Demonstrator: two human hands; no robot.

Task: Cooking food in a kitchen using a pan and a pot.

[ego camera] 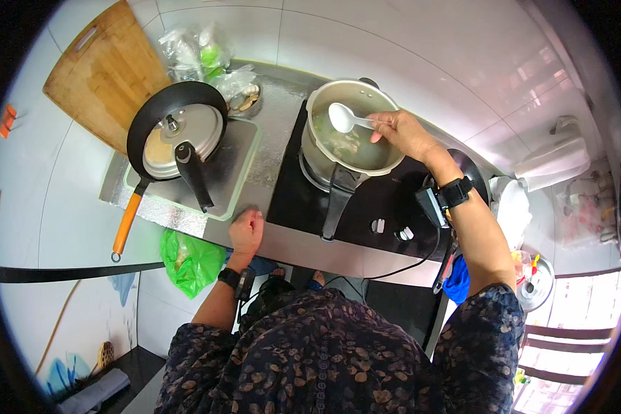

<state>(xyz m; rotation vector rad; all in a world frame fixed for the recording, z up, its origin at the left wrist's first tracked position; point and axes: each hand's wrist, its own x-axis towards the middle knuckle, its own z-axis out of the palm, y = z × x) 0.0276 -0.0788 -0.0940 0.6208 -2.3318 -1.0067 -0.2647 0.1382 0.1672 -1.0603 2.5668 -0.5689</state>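
Observation:
A white spoon (343,118) is held by its handle in my right hand (404,133), over the open mouth of a metal pot (318,150). Broth with pieces that look like meat (344,143) and some green bits lies in the pot, which stands on the black cooktop (295,207). The pot's black handle (337,202) points towards me. My left hand (247,231) rests with its fingers curled at the counter's front edge, left of the cooktop, with nothing seen in it. Left of the cooktop, a metal lid (191,127) with a black handle lies partly in a black frying pan (137,124).
A wooden cutting board (108,72) leans on the wall at the left. Plastic bags (191,54) and a bowl of food (249,98) stand behind the pan. A green bag (194,264) hangs below the counter edge. Another black pan (468,168) sits beneath my right forearm.

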